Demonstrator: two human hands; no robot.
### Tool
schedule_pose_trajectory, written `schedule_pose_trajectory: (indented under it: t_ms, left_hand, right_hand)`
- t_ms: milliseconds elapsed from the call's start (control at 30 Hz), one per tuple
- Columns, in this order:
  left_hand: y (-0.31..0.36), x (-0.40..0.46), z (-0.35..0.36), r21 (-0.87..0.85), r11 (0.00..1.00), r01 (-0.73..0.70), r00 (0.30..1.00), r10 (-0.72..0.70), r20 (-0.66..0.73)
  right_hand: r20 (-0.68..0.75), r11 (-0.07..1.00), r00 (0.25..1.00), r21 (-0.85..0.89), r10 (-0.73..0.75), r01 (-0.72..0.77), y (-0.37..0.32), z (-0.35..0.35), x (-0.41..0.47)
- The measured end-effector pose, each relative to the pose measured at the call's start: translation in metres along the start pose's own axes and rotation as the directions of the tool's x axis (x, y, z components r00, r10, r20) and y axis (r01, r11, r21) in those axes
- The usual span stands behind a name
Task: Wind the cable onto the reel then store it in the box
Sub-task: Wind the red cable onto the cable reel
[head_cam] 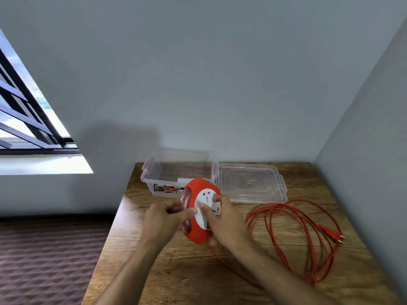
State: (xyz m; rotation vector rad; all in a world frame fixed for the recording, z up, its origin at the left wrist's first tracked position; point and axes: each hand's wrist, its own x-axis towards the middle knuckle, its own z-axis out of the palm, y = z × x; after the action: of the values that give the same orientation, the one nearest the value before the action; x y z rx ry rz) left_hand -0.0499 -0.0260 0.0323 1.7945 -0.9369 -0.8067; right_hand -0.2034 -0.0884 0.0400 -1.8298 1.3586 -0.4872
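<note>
Both hands grip the red reel (196,219) above the wooden table (154,271): left hand (164,219) closed on its rim, right hand (222,219) pressing its white face. Loose cable (293,236) lies right; the open box (176,175) behind. Motion blurs the fingers.

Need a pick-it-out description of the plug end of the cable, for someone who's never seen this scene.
Start at the wooden table in the room corner and go to its right side, where the loose orange cable lies in loops. The plug sits at the right edge of those loops, near the wall. It is the only thick red piece there, ending in two bare metal pins pointing right.
</note>
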Motion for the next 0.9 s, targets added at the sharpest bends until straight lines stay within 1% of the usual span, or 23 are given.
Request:
schedule_pose_trajectory:
  t_ms: [33, 67, 100, 133, 167, 200, 267, 300, 367, 433, 500, 567, 667, 733, 767, 800, 833, 867, 900]
  left_hand:
    - [0.001, 0.003, -0.004, -0.057, 0.998, 0.036, 0.999, -0.037, -0.010]
    - [0.003, 0.005, -0.010, -0.107, 0.992, 0.065, 0.998, -0.066, -0.007]
    - [0.004, 0.008, -0.015, -0.141, 0.986, 0.087, 0.996, -0.088, 0.004]
    - [0.004, 0.012, -0.020, -0.163, 0.981, 0.109, 0.994, -0.107, 0.018]
    - [0.005, 0.015, -0.024, -0.179, 0.975, 0.132, 0.991, -0.127, 0.039]
    - [0.004, 0.018, -0.028, -0.183, 0.971, 0.155, 0.987, -0.145, 0.069]
    - [0.005, 0.025, -0.035, -0.135, 0.973, 0.189, 0.976, -0.170, 0.139]
    - [0.006, 0.028, -0.037, -0.086, 0.977, 0.194, 0.970, -0.178, 0.168]
    - [0.010, 0.034, -0.041, -0.009, 0.982, 0.189, 0.959, -0.183, 0.217]
    - [0.015, 0.040, -0.046, 0.018, 0.978, 0.208, 0.935, -0.204, 0.290]
    - [0.021, 0.044, -0.050, 0.063, 0.975, 0.213, 0.903, -0.220, 0.368]
    - [0.027, 0.046, -0.051, 0.118, 0.973, 0.198, 0.876, -0.229, 0.424]
    - [0.033, 0.045, -0.045, 0.172, 0.972, 0.158, 0.864, -0.220, 0.453]
    - [0.031, 0.044, -0.043, 0.141, 0.978, 0.154, 0.877, -0.201, 0.436]
    - [0.029, 0.043, -0.043, 0.128, 0.981, 0.145, 0.892, -0.186, 0.412]
    - [0.028, 0.042, -0.043, 0.116, 0.984, 0.133, 0.906, -0.168, 0.388]
    - [0.025, 0.041, -0.042, 0.103, 0.987, 0.124, 0.920, -0.153, 0.362]
    - [0.022, 0.038, -0.041, 0.075, 0.990, 0.119, 0.933, -0.137, 0.332]
    - [0.020, 0.035, -0.038, 0.029, 0.993, 0.114, 0.948, -0.117, 0.297]
  right_hand:
    - [-0.016, 0.963, 0.989, -0.230, -0.147, 0.139, 0.000, -0.010, 0.001]
    - [0.022, 0.854, 0.948, -0.429, -0.317, 0.296, 0.003, -0.020, 0.003]
    - [0.128, 0.707, 0.877, -0.544, -0.463, 0.452, 0.007, -0.027, 0.005]
    - [0.268, 0.563, 0.796, -0.587, -0.543, 0.581, 0.012, -0.033, 0.007]
    - [0.392, 0.464, 0.736, -0.589, -0.552, 0.662, 0.015, -0.036, 0.008]
    - [0.481, 0.399, 0.686, -0.570, -0.546, 0.718, 0.016, -0.039, 0.009]
    - [0.590, 0.270, 0.571, -0.521, -0.571, 0.809, 0.015, -0.042, 0.010]
    - [0.643, 0.188, 0.507, -0.499, -0.574, 0.846, 0.014, -0.044, 0.010]
    - [0.719, 0.068, 0.409, -0.453, -0.562, 0.889, 0.012, -0.046, 0.010]
    - [0.758, 0.004, 0.357, -0.423, -0.546, 0.906, 0.009, -0.047, 0.011]
    - [0.769, -0.002, 0.334, -0.400, -0.546, 0.917, 0.006, -0.045, 0.014]
    - [0.787, -0.033, 0.302, -0.378, -0.538, 0.925, 0.006, -0.038, 0.019]
    - [0.805, -0.062, 0.299, -0.382, -0.513, 0.922, 0.007, -0.025, 0.020]
    - [0.771, -0.056, 0.330, -0.426, -0.545, 0.903, 0.009, -0.021, 0.019]
    - [0.730, -0.039, 0.364, -0.470, -0.579, 0.882, 0.012, -0.020, 0.019]
    - [0.669, -0.004, 0.414, -0.529, -0.617, 0.848, 0.014, -0.020, 0.018]
    - [0.577, 0.066, 0.491, -0.602, -0.652, 0.795, 0.016, -0.019, 0.016]
    - [0.465, 0.209, 0.594, -0.644, -0.656, 0.736, 0.016, -0.017, 0.013]
    - [0.352, 0.374, 0.705, -0.658, -0.615, 0.654, 0.015, -0.015, 0.009]
